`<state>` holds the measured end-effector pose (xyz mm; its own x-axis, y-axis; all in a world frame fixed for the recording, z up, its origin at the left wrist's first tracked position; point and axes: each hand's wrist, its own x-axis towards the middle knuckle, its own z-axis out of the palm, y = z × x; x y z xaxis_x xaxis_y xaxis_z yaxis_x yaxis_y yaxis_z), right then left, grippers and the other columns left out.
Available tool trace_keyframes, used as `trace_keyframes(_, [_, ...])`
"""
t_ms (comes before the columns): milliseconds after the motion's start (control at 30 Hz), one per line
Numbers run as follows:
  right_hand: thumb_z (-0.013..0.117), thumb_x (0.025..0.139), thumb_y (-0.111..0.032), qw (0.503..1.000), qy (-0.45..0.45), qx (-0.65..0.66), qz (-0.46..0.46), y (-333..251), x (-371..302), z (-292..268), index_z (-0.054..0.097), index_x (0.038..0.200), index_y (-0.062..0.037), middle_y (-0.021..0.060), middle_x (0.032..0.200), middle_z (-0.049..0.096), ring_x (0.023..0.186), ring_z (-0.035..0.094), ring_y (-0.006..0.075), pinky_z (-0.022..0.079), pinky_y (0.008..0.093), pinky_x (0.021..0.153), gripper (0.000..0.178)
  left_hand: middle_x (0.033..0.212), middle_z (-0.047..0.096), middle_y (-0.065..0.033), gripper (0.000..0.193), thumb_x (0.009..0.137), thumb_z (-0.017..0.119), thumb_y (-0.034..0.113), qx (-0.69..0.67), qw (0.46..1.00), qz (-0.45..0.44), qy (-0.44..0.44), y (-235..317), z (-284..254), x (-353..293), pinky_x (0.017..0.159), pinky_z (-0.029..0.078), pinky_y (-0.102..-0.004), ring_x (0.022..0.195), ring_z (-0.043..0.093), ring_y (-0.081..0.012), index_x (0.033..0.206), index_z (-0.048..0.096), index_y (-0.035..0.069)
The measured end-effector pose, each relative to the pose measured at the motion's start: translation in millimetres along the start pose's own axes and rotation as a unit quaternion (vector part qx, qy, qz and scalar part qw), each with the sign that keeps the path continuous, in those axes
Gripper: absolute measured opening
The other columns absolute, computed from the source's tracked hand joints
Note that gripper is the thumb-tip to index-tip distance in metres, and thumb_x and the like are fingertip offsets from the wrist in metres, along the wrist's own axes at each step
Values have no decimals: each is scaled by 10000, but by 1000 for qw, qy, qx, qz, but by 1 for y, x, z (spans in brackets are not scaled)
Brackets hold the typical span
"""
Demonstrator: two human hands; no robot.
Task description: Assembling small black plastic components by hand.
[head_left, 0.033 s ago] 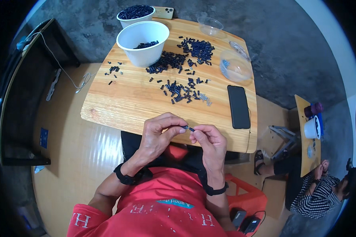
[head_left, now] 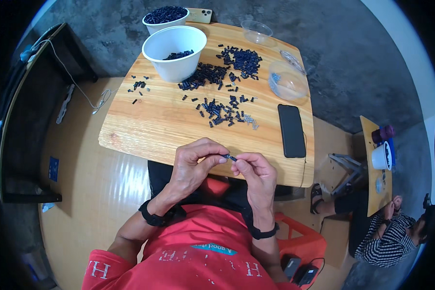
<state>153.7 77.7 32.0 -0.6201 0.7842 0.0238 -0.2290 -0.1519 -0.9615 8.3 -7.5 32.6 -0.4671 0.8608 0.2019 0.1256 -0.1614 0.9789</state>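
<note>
A mottled grey wall (head_left: 116, 41) backs a wooden table (head_left: 145, 130), and here's the action, just over its near edge: the left hand (head_left: 193, 164) pinches one end of a small dark piece (head_left: 231, 157) between thumb and forefinger, the right hand (head_left: 257, 170) pinches the other! The piece runs left to right, right end slanting toward the near edge; one part or two meeting, too small to tell. Mid-table, a loose scatter of dark pieces (head_left: 217, 110), clear bits (head_left: 250, 121) at its right, lies between the hands and a dark heap (head_left: 245, 63) toward the far edge. White bowl (head_left: 171, 67) near the far-left corner, part filled! Black phone (head_left: 292, 131) along the right edge, clear tub (head_left: 290, 86) beyond it.
</note>
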Motion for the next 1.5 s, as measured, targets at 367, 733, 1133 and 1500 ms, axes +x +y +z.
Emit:
trace_keyframes(367, [636, 900, -69, 999, -26, 21, 11, 2, 1, -4, 639, 1014, 28, 74, 842, 662, 747, 617, 105, 505, 219, 677, 149, 851, 663, -80, 170, 759, 714, -19, 61, 996, 70, -5, 1, -2, 2, 702, 493, -269, 813, 626, -164, 924, 709, 20])
trace_keyframes(733, [622, 907, -88, 989, -35, 99, 101, 6, 0, -4, 611, 984, 15, 92, 836, 655, 719, 618, 133, 505, 240, 650, 129, 825, 654, -105, 233, 711, 677, -131, 152, 976, 155, 10, 4, -3, 0, 634, 515, -290, 760, 659, -210, 886, 678, 22])
trace_keyframes(1133, [569, 956, -189, 975, -26, 166, 145, 21, -11, 6, 525, 923, -51, 42, 746, 584, 660, 552, 104, 446, 222, 595, 148, 834, 642, -127, 277, 700, 590, -185, 213, 957, 195, 6, -6, 3, -11, 611, 536, -299, 732, 666, -237, 903, 664, -12])
trace_keyframes(1500, [567, 961, -244, 986, -88, -14, 140, 20, 3, -8, 532, 869, -61, 4, 697, 558, 636, 509, 79, 419, 214, 609, 207, 805, 657, -113, 202, 710, 676, -117, 209, 973, 97, 13, -1, 1, -8, 619, 508, -297, 734, 659, -224, 868, 695, 7])
